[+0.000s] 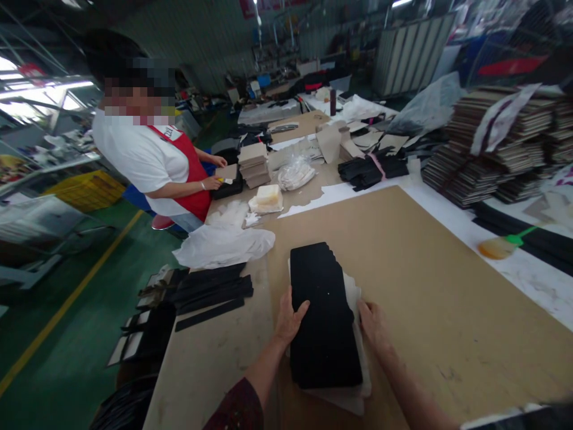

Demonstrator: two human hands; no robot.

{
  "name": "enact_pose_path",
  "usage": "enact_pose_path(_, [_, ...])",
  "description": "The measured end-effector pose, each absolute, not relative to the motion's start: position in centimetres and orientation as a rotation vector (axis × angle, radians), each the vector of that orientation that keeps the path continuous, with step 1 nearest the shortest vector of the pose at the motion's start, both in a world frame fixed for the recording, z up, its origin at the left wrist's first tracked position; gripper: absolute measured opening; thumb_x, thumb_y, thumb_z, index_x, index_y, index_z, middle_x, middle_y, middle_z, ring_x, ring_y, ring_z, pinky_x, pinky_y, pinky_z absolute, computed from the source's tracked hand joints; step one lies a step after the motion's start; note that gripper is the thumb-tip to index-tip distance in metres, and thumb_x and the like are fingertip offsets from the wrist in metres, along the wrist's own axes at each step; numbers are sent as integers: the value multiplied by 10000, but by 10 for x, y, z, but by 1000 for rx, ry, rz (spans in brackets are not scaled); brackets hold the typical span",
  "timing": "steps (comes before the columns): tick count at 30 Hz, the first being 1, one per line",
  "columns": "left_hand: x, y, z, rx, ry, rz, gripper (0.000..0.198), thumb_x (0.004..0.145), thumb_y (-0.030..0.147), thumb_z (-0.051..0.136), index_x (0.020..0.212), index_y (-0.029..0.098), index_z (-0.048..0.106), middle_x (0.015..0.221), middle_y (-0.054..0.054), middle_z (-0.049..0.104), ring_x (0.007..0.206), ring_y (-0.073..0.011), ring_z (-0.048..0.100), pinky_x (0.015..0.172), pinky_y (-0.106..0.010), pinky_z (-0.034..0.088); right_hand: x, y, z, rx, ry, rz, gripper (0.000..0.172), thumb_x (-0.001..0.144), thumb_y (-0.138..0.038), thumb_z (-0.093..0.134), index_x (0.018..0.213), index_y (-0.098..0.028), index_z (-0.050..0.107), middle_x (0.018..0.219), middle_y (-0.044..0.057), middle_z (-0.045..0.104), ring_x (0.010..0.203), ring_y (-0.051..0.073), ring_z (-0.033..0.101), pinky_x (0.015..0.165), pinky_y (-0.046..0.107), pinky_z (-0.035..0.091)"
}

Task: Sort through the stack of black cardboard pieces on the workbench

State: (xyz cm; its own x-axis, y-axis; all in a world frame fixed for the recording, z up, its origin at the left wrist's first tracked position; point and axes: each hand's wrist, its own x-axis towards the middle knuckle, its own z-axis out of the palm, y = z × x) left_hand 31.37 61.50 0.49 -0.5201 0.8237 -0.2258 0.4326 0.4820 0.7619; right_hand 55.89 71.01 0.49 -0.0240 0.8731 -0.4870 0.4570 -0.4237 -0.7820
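A stack of cut sheets [326, 322], black on top with pale sheets showing under its edges, lies before me on the brown board. The pale sheets stick out unevenly on the right and at the near end. At the left edge, my left hand [290, 319] grips the stack, its thumb over the black top and its other fingers hidden along the side. My right hand [375, 322] presses against the opposite edge, thumb and fingertips at the pale sheets, so the stack is held between both hands.
Black strips [215, 292] and white plastic wrap [224, 246] lie to the left. Tied stacks of panels [492, 143] and an orange brush-like tool with a green handle [501, 246] are at right. Across the table, a person in a red apron [192, 173] handles a grey-brown piece.
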Motion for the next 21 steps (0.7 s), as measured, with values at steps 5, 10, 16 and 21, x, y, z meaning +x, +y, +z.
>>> enact_pose_path(5, [302,612,2,1062,2056,916,886,873,601,583,1552,93,327,1545,-228,431,1481,-335,396,1254,-495,299,547,710,24,-1690,-1345,1708,615,813,-686,572,1053,-152,760,1039,120,781,1065,315,711,958,403,541])
enact_pose_path(10, [293,604,3,1003,1933,983,864,882,587,605,1564,131,332,1591,-201,409,1504,-332,373,1265,-503,277,525,687,51,-1392,-1075,2062,688,843,-704,616,1190,-118,716,1138,132,768,1096,294,723,1037,432,529])
enact_pose_path(16, [284,601,14,902,1830,1065,785,897,500,609,1564,168,361,1587,-151,453,1484,-295,413,1271,-476,282,499,671,66,-1181,-705,2396,610,795,-609,735,1169,-128,706,1022,139,786,1003,342,750,951,511,577])
enact_pose_path(21, [297,596,22,776,1721,1163,834,823,572,667,1515,167,435,1532,-149,527,1425,-324,484,1235,-484,346,500,684,89,-1249,-979,2280,614,680,-530,850,1122,-129,708,962,119,787,904,344,753,876,499,597])
